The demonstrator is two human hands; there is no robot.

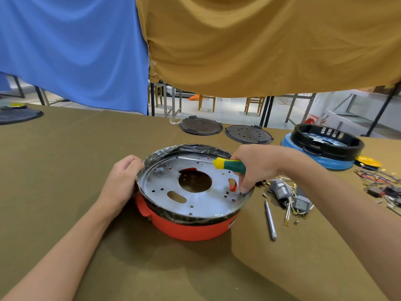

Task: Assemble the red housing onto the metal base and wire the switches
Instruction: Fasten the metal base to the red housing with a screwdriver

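The red housing (188, 229) lies upside down in the middle of the table, with the round metal base (201, 198) set into it and clear film around the rim. My left hand (122, 179) grips the left rim of the base. My right hand (253, 168) holds a screwdriver with a yellow and green handle (230, 165); its shaft lies across the far side of the base, pointing left, and a fingertip touches the base's right edge. Grey switches with wires (288, 196) lie just right of the housing.
A slim grey screwdriver (270, 220) and loose screws lie right of the housing. More wires and dark switches (382, 183) sit at the far right. Two black round plates (200, 126) and a blue housing with a black ring (325, 146) stand at the back.
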